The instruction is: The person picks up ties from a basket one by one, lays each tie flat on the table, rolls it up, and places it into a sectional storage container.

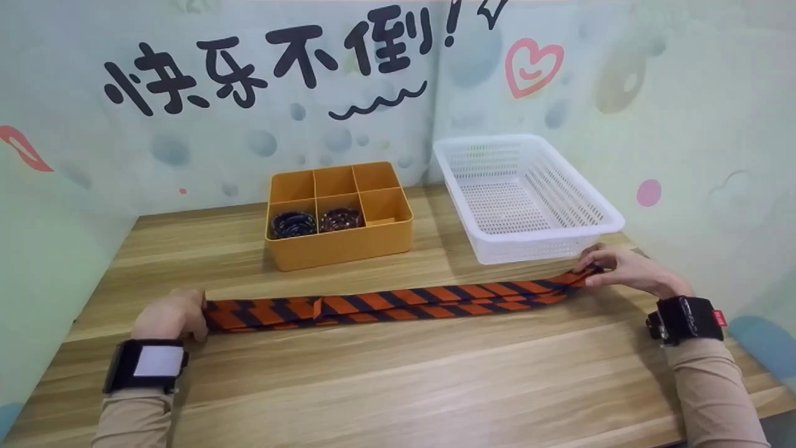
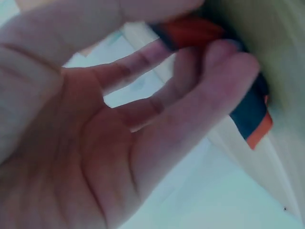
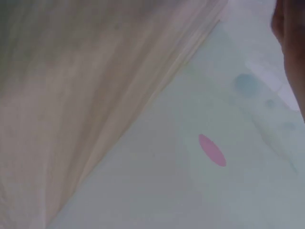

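Observation:
Across the table lies a long necktie with orange and navy stripes, doubled into two layers, a small orange loop showing on it left of the middle. The left hand grips its left end. In the left wrist view, fingers of the left hand curl round the striped fabric close to the tabletop. At the other end, the right hand pinches the tie's narrower fold between thumb and fingers. The right wrist view catches just an edge of the right hand; the tie is out of sight there.
Behind the tie stands a yellow-orange box with several compartments. Two front ones hold a dark blue coil and a dark reddish coil. A white perforated basket sits at the back right, near the right hand. Printed walls enclose the table.

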Action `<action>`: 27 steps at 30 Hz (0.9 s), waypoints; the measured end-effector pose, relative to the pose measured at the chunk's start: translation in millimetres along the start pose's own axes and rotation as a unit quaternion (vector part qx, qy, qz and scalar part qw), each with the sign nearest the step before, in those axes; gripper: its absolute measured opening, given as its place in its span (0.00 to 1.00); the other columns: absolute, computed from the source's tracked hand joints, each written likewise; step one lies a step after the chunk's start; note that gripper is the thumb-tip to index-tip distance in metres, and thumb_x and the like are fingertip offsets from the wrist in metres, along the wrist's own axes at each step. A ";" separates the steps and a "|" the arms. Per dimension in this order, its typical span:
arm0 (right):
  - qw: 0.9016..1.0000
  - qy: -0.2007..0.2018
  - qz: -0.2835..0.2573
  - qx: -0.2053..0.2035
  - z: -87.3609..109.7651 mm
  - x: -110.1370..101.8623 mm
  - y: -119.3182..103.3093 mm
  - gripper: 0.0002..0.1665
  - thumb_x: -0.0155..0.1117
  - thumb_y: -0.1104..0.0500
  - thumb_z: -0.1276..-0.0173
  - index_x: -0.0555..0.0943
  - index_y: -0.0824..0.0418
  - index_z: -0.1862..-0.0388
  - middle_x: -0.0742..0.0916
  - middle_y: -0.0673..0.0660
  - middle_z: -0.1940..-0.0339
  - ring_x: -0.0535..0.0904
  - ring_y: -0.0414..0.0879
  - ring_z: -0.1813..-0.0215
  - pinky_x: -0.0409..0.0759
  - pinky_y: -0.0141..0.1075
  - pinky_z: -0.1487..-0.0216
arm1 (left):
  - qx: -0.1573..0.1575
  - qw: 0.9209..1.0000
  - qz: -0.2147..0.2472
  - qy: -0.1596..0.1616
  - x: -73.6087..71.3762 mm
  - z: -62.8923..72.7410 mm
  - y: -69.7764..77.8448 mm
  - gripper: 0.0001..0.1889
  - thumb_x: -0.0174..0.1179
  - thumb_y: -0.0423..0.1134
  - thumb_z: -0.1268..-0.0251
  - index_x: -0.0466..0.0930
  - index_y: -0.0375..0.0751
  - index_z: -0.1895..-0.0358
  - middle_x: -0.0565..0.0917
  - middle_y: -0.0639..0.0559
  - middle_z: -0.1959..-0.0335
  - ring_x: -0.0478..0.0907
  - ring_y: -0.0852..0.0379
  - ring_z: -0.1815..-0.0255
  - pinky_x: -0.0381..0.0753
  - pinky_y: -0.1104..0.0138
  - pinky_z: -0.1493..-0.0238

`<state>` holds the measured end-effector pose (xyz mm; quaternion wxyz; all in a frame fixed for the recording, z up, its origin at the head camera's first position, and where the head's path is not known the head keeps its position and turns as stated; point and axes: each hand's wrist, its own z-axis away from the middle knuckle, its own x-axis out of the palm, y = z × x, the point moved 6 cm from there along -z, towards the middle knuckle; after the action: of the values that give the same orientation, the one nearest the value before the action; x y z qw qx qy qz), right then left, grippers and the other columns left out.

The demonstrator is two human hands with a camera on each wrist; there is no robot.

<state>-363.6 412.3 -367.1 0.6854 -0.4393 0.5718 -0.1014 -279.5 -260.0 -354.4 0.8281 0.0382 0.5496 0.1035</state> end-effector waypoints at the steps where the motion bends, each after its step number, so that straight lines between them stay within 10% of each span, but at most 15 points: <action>1: 1.000 -0.005 -0.004 0.016 0.4 -0.3 2.4 0.13 0.64 0.62 0.38 0.82 0.68 0.56 0.79 0.53 0.52 0.74 0.28 0.52 0.71 0.21 0.52 | -0.009 1.000 0.006 -0.008 -0.8 0.9 -1.1 0.20 0.65 0.30 0.59 0.71 0.26 0.60 0.75 0.35 0.65 0.73 0.44 0.66 0.74 0.62 0.69; 7: 0.999 -0.005 -0.009 0.052 -5.4 1.8 2.8 0.18 0.67 0.65 0.42 0.79 0.74 0.54 0.83 0.58 0.53 0.78 0.29 0.54 0.76 0.22 0.57 | -0.048 0.999 0.003 -0.004 -3.3 1.6 1.8 0.23 0.68 0.34 0.60 0.73 0.24 0.59 0.77 0.31 0.61 0.74 0.42 0.62 0.78 0.53 0.59; 11: 0.994 -0.005 0.060 0.094 -10.9 1.4 2.7 0.25 0.71 0.64 0.47 0.78 0.72 0.51 0.84 0.68 0.52 0.78 0.39 0.53 0.73 0.25 0.58 | -0.026 0.999 -0.016 0.033 -4.8 0.7 7.2 0.29 0.70 0.30 0.65 0.73 0.23 0.54 0.78 0.26 0.58 0.77 0.37 0.61 0.80 0.50 0.60; 16: 0.979 -0.013 0.149 0.140 -14.1 -0.7 2.2 0.20 0.71 0.55 0.45 0.83 0.68 0.58 0.87 0.57 0.65 0.74 0.40 0.65 0.68 0.29 0.64 | 0.001 0.998 -0.049 0.033 -6.6 -3.8 6.2 0.34 0.71 0.32 0.59 0.67 0.28 0.44 0.76 0.24 0.55 0.77 0.33 0.58 0.78 0.46 0.58; 23: 0.982 -0.047 0.102 0.152 -11.3 2.9 4.3 0.16 0.61 0.59 0.34 0.76 0.72 0.58 0.83 0.61 0.66 0.75 0.39 0.68 0.76 0.29 0.71 | -0.007 1.000 -0.014 -0.002 -12.6 -8.1 -11.4 0.35 0.67 0.52 0.48 0.69 0.30 0.44 0.60 0.14 0.46 0.61 0.17 0.48 0.70 0.35 0.49; 27: 0.983 -0.025 0.090 0.159 -12.1 0.8 7.8 0.16 0.65 0.62 0.39 0.74 0.73 0.59 0.85 0.63 0.65 0.76 0.38 0.67 0.76 0.27 0.71 | 0.010 1.000 -0.008 0.007 -11.4 -16.5 -17.4 0.22 0.66 0.45 0.45 0.72 0.30 0.57 0.68 0.23 0.56 0.68 0.30 0.55 0.75 0.44 0.57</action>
<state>-376.8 410.5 -372.8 0.7667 -0.2737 0.5687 -0.1178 -296.8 -280.3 -353.7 0.8244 0.0417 0.5570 0.0919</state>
